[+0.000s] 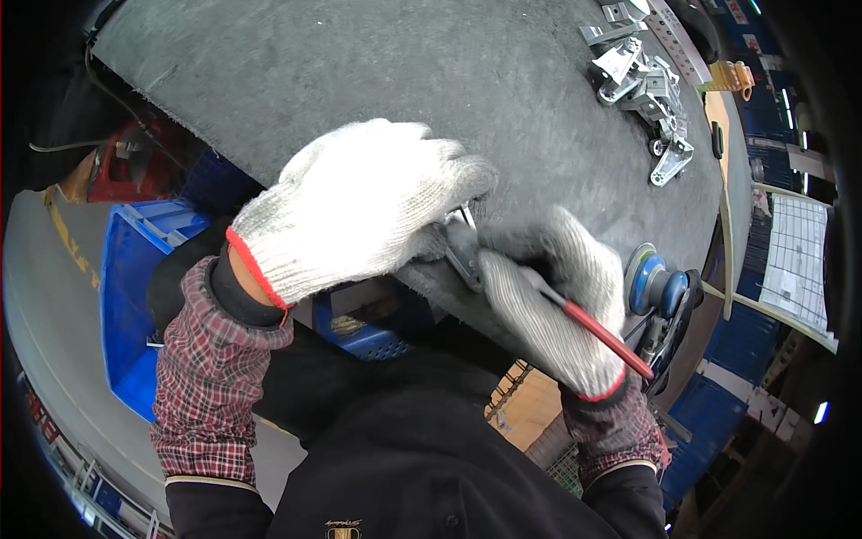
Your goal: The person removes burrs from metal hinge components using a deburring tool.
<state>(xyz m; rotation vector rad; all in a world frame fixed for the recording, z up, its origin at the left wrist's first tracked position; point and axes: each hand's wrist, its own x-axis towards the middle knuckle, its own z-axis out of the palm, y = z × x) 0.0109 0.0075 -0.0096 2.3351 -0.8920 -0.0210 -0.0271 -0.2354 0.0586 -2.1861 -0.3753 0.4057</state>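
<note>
Nearest the body: red-handled tool (611,340), held in the right hand (566,296), gloved fingers closed around its shaft. Handle end points low and right; the shaft slants up and left toward the other hand, its tip hidden by the glove. The right glove is partly blurred. Just beyond, between the two hands, is the metal part (462,247), above the near edge of the table (359,72); whether it rests on the surface cannot be told. Its long axis runs mostly away from the body, far end leaning slightly left, so the tool's line meets it crosswise, from the right. Key relation: part lies left of the right hand and right of the left hand (359,207), whose fingers are pinched narrow on its far end. Both hands are close to it; right fingertips are at or just beside its near end, contact unclear. To the right, near the table edge, a blue round sander (655,283). Farthest, at far right on the table: a pile of metal parts (646,85), well apart from both hands.
</note>
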